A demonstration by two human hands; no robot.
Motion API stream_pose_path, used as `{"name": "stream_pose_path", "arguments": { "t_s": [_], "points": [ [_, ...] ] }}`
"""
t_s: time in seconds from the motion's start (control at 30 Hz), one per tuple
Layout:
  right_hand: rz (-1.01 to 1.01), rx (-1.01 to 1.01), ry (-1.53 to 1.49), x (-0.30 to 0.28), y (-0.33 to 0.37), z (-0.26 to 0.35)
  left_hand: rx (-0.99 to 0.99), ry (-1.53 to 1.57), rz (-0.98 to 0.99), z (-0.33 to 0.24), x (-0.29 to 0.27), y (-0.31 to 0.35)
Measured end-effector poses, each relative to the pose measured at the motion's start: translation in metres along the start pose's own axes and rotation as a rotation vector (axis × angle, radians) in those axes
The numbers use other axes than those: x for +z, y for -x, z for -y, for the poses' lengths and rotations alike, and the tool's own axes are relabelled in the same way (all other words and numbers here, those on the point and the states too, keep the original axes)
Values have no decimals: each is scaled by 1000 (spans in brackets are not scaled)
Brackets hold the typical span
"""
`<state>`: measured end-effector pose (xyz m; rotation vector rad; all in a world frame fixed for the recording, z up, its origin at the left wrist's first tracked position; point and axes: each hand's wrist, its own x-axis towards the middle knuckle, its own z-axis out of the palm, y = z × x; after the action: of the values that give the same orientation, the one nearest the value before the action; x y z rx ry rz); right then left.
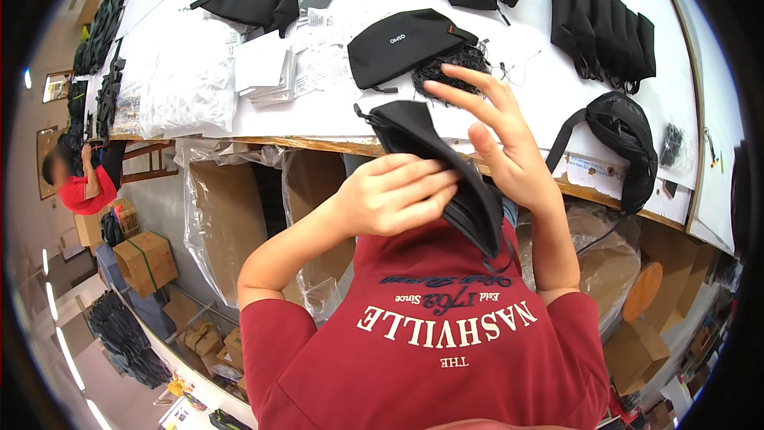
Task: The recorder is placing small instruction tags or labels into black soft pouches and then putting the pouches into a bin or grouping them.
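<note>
My left hand (395,194) is closed on a black zippered pouch (407,124) in front of my chest. The pouch stands tilted, its long zipped opening facing up, and the fingers reach over that edge. To its right my right hand (509,135) is raised with fingers spread and nothing in them. Another black pouch (398,46) with a small white print lies flat just beyond, on the white table (318,123). Beside it, behind my right fingertips, sits a tangled heap of thin black cords (447,68).
White cards (263,64) are stacked left of the pouches, beside a clear bag of white labels (187,80). More black pouches (601,28) stand in a row at right, near a black shoulder bag (625,143) hanging over the edge. Plastic-lined cardboard boxes (231,215) stand below. A person in red (83,183) is far left.
</note>
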<state>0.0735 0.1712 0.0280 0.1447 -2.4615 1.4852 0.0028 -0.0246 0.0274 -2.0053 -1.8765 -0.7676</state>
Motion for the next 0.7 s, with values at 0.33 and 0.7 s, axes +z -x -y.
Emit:
{"name": "stream_pose_path", "arguments": {
  "t_s": [0.33,0.7],
  "points": [
    [558,347,-258,19,80,-22,-875,544,288,-5,-13,68],
    [442,517,-183,-22,70,-16,-1139,990,310,-21,-14,88]
  ]
}}
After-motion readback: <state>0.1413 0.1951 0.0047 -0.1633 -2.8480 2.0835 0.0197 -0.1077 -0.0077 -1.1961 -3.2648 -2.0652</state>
